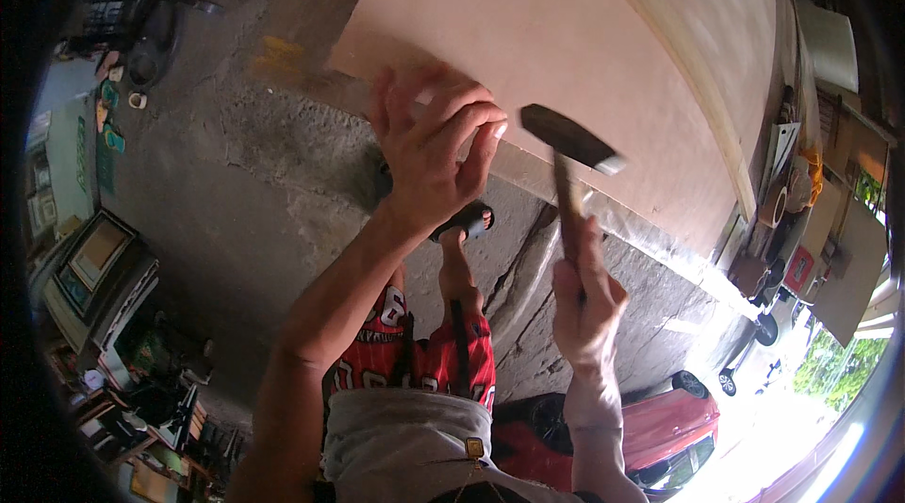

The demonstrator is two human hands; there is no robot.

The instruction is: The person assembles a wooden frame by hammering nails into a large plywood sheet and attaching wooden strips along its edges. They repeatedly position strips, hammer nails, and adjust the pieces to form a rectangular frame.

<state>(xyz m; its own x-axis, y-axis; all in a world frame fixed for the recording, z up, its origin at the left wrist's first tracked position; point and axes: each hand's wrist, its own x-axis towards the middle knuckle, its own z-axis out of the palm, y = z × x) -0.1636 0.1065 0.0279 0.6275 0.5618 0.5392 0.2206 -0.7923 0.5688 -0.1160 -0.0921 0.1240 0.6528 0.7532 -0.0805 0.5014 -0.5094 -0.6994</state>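
In my right hand [589,305] is a hammer [566,187], gripped round its wooden handle. Its dark metal head is raised beside the near edge of a large pale wooden panel [556,41], slightly smeared by motion. To its left, my left hand [438,145] is bent over the panel's near left edge. The thumb and index finger come together towards the hammer head, and the other fingers curl against the board. Whatever sits between those fingertips is too small or hidden to make out. A pale wooden strip [683,60] runs curving across the panel.
Below the panel lies a cracked concrete floor [255,211]; my sandalled foot [471,220] stands near its edge. Framed items [99,258] and clutter are stacked at the left. A red car [660,428] is at the lower right, with boards [844,258] leaning beyond the panel.
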